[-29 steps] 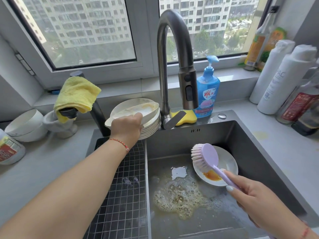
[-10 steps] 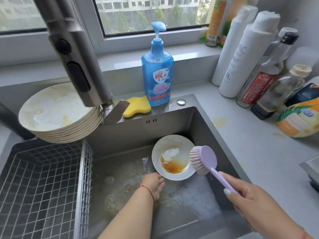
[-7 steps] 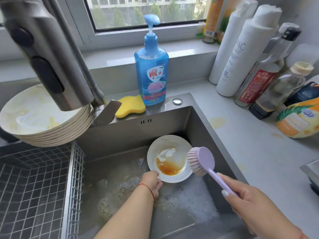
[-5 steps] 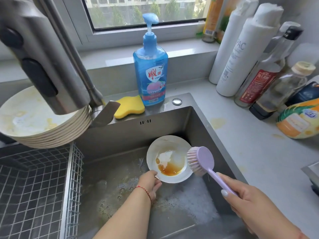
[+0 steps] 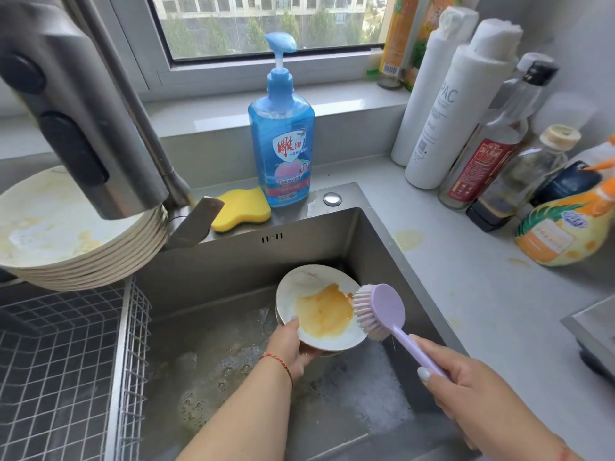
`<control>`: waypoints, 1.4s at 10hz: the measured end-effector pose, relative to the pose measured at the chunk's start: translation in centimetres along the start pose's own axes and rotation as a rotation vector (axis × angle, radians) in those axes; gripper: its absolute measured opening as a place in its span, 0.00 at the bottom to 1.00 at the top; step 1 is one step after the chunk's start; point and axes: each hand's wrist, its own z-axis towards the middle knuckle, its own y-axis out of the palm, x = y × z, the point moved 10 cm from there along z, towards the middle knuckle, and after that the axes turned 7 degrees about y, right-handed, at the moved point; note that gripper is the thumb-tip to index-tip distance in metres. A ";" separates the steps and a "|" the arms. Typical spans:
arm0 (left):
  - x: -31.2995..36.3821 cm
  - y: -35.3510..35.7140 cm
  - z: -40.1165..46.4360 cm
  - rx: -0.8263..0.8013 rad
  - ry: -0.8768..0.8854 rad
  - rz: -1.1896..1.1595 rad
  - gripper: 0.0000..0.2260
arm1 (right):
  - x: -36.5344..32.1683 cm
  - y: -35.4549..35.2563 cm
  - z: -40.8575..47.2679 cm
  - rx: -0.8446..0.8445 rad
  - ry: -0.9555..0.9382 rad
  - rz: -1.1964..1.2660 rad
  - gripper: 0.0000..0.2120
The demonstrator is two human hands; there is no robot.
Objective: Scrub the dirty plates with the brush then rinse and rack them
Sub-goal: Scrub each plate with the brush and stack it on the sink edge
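Lifted off the sink (image 5: 332,234) floor since a moment ago, the dirty plate (image 5: 319,307) now tilts in the left hand (image 5: 293,347), thumb on its rim and fingers curled beneath. Right hand (image 5: 472,390) grips the purple brush (image 5: 379,311), bristles touching the plate's orange-smeared face. More dirty plates (image 5: 66,234) stack by the tap (image 5: 83,111).
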 end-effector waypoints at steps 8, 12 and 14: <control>6.3 -9.4 -16.2 -0.022 0.397 0.162 0.18 | -8.9 13.7 -8.0 -0.379 -0.273 -0.589 0.17; 9.1 -12.1 -19.2 0.005 0.556 0.123 0.16 | -11.3 11.0 -7.5 -0.227 -0.267 -0.821 0.17; 9.1 -12.7 -19.0 0.014 0.559 0.199 0.20 | -12.3 15.1 -11.0 -0.423 -0.369 -0.705 0.18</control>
